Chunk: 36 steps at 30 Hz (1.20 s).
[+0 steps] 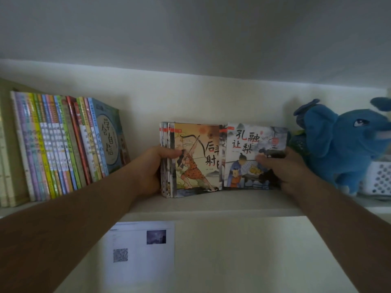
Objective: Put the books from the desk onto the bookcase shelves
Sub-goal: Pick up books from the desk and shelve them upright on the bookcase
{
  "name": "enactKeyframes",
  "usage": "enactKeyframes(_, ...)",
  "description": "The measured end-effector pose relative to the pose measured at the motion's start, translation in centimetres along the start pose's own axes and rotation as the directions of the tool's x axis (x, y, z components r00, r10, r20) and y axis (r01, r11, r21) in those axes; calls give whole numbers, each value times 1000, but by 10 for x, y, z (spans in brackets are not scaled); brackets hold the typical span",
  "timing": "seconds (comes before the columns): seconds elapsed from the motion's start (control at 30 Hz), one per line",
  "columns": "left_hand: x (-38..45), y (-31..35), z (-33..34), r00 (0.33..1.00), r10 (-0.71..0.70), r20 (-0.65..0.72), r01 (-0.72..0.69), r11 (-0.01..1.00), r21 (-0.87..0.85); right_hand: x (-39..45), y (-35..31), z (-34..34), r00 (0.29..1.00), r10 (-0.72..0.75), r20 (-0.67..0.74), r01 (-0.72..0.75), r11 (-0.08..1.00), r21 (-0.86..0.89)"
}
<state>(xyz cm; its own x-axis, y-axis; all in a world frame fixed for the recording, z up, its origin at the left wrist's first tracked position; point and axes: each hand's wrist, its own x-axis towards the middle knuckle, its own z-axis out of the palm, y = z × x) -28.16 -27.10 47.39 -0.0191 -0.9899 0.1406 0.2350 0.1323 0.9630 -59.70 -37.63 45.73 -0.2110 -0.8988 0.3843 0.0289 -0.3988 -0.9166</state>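
Head view, the only one. Both hands are up at a bookcase shelf (pixel 211 205), working a batch of thin picture books that stand on the shelf board, covers facing out.

Left hand (pixel 153 168): closed around the left end of the archer-cover stack (pixel 190 159), thumb on the front cover, fingers hidden behind. Several thin spines show at that stack's left edge, so it holds more than one book.

Right hand (pixel 283 168): gripping the right side of the pear-story stack (pixel 251 153), thumb across the lower cover. This stack overlaps the archer one at the middle; the two touch.

Left of the gap, a leaning row of shelved books (pixel 63 144) stands well apart from the batch, tilted to the left. Right of the batch, a blue plush elephant (pixel 342 144) sits close against the right hand, with a white perforated basket (pixel 378 178) below it.

Below the shelf edge, a pale flat surface carries a printed sheet (pixel 143 242); I cannot tell whether that is the counter.

Progress, as judged: this batch has reached the shelf but is not yet released or squared up, nor closed against the row. No books show on the surface below, though most of the counter is out of frame, so what remains is unknown.
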Motion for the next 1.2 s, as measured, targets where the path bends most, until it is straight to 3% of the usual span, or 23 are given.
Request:
enactKeyframes(0.2, 3, -1, 1, 1000, 21, 0, -21, 999, 42, 1, -2, 5, 999, 29, 37, -31, 997, 66)
enactKeyframes(0.33, 3, -1, 1, 996, 74, 54, -78, 993, 86, -9, -9, 20, 986, 54, 155, -68, 994, 84)
enactKeyframes(0.5, 3, -2, 0, 987, 108, 120, -121, 986, 113, -46, -14, 87, 937, 55, 344, -63, 998, 14)
enactKeyframes(0.6, 1, -7, 3, 973, 205, 110, -223, 955, 195, -55, -12, 114, 919, 31, 394, 2, 997, -83)
enactKeyframes(0.73, -9, -8, 1, 931, 364, -41, -322, 866, 382, -65, -19, 114, 933, -7, 361, 61, 988, -138)
enactKeyframes(0.8, -24, -6, 3, 857, 506, -96, -370, 735, 567, -78, -23, 117, 945, -109, 308, 209, 927, -313)
enactKeyframes(0.83, -33, -6, 4, 803, 583, -122, -371, 650, 664, -88, -27, 124, 938, -155, 310, 255, 913, -317)
enactKeyframes(0.87, -42, -5, 3, 747, 649, -141, -360, 574, 735, -101, -32, 131, 916, -168, 365, 273, 927, -259)
enactKeyframes(0.93, -54, -7, -6, 683, 712, -160, -325, 493, 807, -128, -39, 154, 824, -54, 565, 85, 996, -28)
enactKeyframes(1.0, -67, -7, -12, 682, 699, -215, -286, 526, 801, -147, -44, 175, 690, -10, 724, -67, 995, 78)
enactKeyframes(1.1, -80, -15, -17, 809, 533, -248, -396, 806, 440, -156, -45, 197, 560, -34, 828, -37, 997, 66)
enactKeyframes(1.17, -92, -13, -31, 824, 558, -96, -449, 748, 489, -158, -45, 206, 487, -65, 871, -27, 996, 90)
enactKeyframes(1.2, -96, -12, -42, 834, 552, 6, -442, 661, 606, -157, -45, 209, 480, -94, 872, -8, 994, 111)
